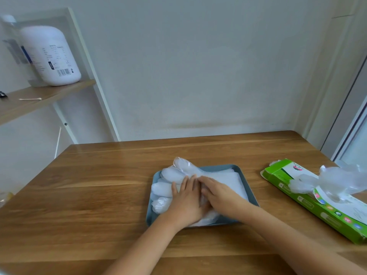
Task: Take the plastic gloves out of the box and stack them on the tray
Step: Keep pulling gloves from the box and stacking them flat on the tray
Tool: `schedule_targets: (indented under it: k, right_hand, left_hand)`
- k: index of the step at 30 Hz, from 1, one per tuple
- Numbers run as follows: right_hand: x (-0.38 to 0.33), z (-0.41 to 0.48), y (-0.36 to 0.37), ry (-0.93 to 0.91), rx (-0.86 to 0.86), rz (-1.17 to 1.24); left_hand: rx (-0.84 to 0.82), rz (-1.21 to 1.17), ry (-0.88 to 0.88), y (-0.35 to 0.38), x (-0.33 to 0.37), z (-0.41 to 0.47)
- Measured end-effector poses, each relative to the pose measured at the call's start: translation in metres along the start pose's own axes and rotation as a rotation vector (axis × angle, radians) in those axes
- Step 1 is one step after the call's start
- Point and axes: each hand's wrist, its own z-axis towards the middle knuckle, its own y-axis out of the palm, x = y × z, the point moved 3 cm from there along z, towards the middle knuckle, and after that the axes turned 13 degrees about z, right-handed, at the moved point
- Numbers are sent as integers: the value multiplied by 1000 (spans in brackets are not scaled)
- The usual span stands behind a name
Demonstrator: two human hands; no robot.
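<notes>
Plastic gloves on tray, left hand, right hand pressing flat

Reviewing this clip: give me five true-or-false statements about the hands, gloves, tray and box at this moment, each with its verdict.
1. The left hand and right hand lie flat on the plastic gloves on the tray. True.
2. The tray is red. False: it is blue-grey.
3. The green box lies right of the tray, with a loose glove sticking out of it. True.
4. The right hand is pulling a glove from the box. False: it presses on the stack on the tray.
5. The white bottle stands on the table. False: it stands on the shelf at the left.
</notes>
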Motion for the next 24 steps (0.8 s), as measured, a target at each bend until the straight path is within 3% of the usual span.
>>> schedule_targets:
  k: [8,13,16,19,24]
  right_hand:
    - [30,-16,-11,235,-151,-437]
    - [20,-20,-24,280,-142,-371]
    - [6,-38,-52,202,38,-247]
    - [2,-70,-99,113,263,-229]
    - [23,-128,-184,90,630,-285]
  left_hand:
    - [-181,-75,-129,-7,-21,-10]
    - [-267,-79,-163,-21,-38,-14]
    - [-112,-182,-191,-34,-32,-9]
    - [79,-363,-111,-49,-4,-9]
    - [154,-497,125,-72,72,-5]
